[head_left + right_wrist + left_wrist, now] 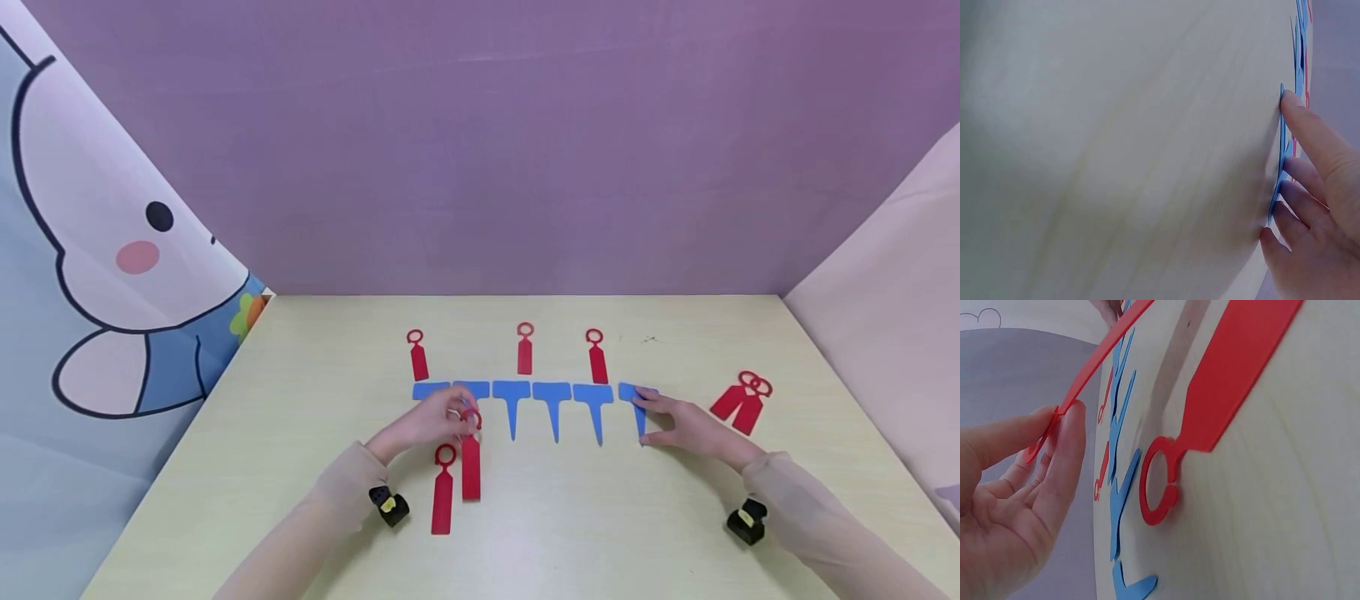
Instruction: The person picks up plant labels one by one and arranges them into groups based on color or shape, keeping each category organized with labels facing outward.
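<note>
My left hand pinches a red strip tag by its ring end between thumb and fingers. The tag's flat body hangs toward me in the head view, raised off the table in the left wrist view. Beside it a second red tag lies on the table, ring pointing away. My right hand rests on the rightmost blue T-shaped plant label, thumb by its pointed tip and fingers at its wide head. More blue labels form a row to its left; my left hand partly covers the leftmost two.
Behind the row lie three red tags, at the left, the middle and the right. Two overlapping red tags lie right of my right hand. A purple wall panel borders the table's far edge.
</note>
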`<state>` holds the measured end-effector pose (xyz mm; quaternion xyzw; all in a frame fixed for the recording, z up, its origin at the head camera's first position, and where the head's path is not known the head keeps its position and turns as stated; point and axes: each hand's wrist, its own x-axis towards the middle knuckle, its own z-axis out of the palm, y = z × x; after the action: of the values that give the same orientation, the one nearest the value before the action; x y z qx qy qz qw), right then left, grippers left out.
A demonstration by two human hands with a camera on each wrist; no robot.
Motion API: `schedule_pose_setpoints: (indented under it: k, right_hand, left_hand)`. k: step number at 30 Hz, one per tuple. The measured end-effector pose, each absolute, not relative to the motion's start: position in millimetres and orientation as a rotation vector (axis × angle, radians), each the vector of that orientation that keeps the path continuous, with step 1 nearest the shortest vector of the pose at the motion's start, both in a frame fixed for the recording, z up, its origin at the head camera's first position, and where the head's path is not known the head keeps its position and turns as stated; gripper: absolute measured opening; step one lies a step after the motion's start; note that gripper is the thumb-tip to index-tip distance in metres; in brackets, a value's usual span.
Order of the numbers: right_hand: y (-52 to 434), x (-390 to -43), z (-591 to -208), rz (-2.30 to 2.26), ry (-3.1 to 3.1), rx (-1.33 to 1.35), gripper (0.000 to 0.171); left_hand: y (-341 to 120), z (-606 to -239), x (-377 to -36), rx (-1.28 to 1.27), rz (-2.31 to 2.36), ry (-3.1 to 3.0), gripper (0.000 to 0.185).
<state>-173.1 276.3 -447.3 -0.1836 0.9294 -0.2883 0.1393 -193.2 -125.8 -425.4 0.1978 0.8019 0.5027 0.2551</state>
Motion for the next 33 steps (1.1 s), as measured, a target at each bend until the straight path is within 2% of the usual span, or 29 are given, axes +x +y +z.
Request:
schedule_pose_setpoints:
  k: [21,33]
  right_hand:
    - [277.1,-173.3,-447.4,-0.839,2.682,-0.525,0.072]
    - [276.4,-173.0,-447.2,-0.829,2.685,-0.536,0.071]
  left_hand:
    - [-123.2,-429.3,-184.7,0.584,1.268,2.135,0.019]
    - [-121.0,-436.1,-184.4,0.630,1.075,2.321,0.018]
